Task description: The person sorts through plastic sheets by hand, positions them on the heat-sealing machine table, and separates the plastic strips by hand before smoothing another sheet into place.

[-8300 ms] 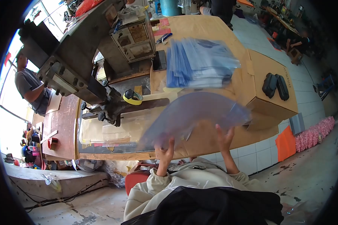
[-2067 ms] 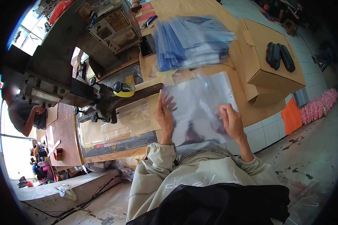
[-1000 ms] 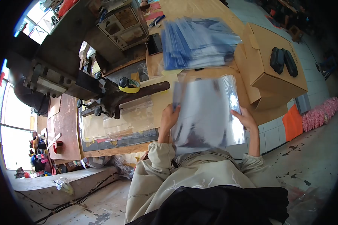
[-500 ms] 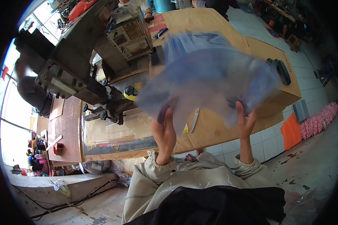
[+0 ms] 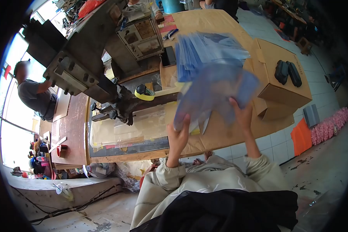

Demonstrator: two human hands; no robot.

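A translucent bluish plastic sheet (image 5: pixel 214 83) hangs between my two hands, bowed and smeared by motion. My left hand (image 5: pixel 178 135) pinches its lower left edge, thumb on top. At the lower right edge, my right hand (image 5: pixel 241 112) grips the same sheet. Just beyond it, a stack of clear blue plastic sheets (image 5: pixel 205 48) lies on the brown-covered table (image 5: pixel 199 19), partly hidden by the held sheet. Under the sheet, close to my left hand, part of the scissors (image 5: pixel 207 123) shows.
On the left stands a heavy press machine (image 5: pixel 77 73), with a roll of yellow tape (image 5: pixel 145 92) by its head. A cardboard box (image 5: pixel 268 54) carries two black objects (image 5: pixel 288 72). A phone-like dark slab (image 5: pixel 168 56) and pliers (image 5: pixel 170 34) lie behind. A person (image 5: pixel 34 91) stands at far left.
The sheet has come lower and narrower as my hands drew closer together, uncovering more of the stack behind. My view has shifted slightly, and the person at left shows more fully.
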